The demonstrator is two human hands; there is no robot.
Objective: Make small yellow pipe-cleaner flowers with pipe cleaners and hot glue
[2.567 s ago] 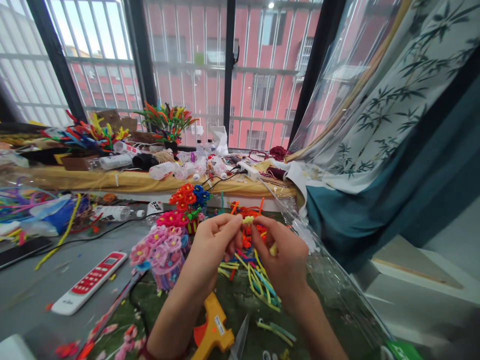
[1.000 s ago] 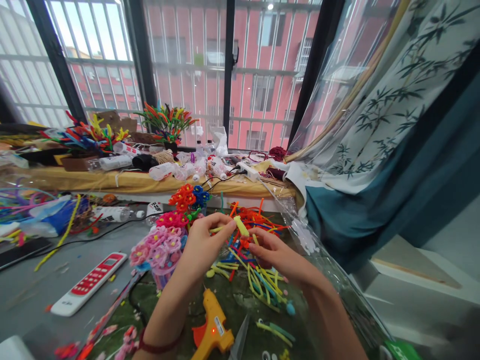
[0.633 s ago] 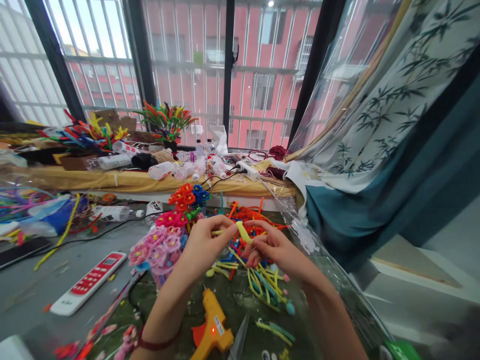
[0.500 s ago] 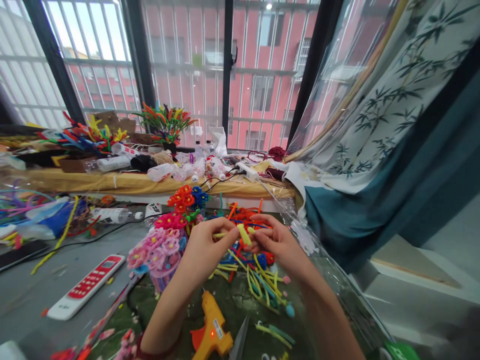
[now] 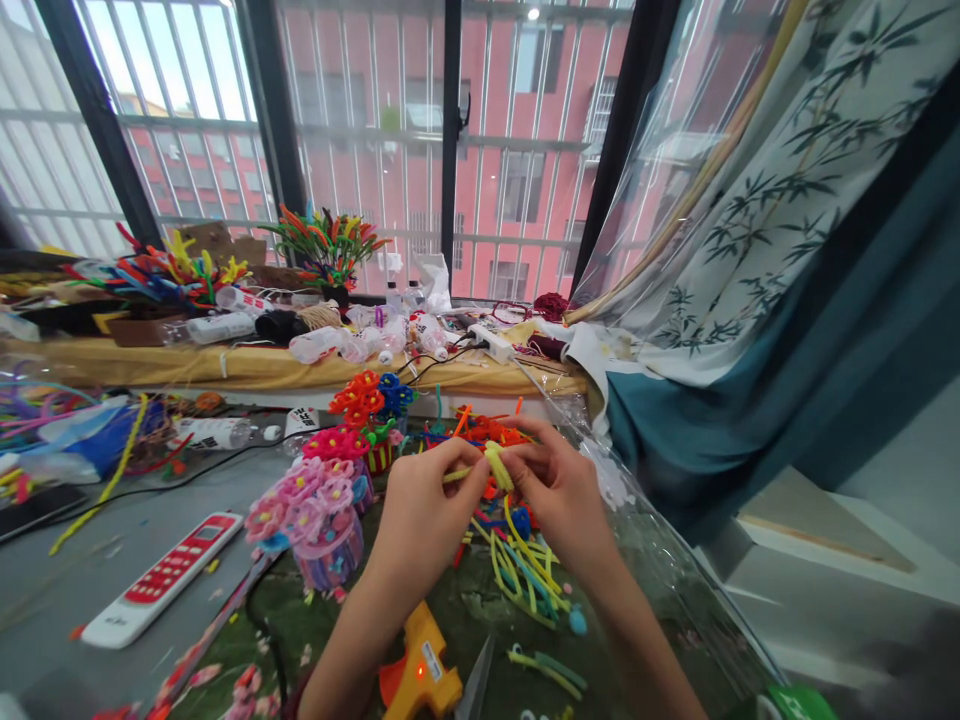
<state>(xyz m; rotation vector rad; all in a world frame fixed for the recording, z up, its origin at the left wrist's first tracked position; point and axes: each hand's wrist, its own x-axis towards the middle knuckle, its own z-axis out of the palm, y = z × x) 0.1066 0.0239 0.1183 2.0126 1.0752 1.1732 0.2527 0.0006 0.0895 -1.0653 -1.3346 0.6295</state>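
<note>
Between my two hands is a bent yellow pipe cleaner, looped and folded at the fingertips. My left hand pinches one side, with a straight yellow stem running back under the fingers. My right hand pinches the loop from the other side, its fingers curled. Below the hands lies a bundle of yellow and teal pipe cleaner pieces. A pot of pink pipe-cleaner flowers stands left of my left hand. An orange glue gun with a lit red light and a scissor blade lie near my forearms.
A white and red remote lies on the grey table at left. Plastic bottles and a power strip cover the sill beneath the barred window. Teal curtains hang at right. A black cord crosses the table.
My hands have come closer together, and the right fingertips now press on the yellow loop. The view has shifted slightly.
</note>
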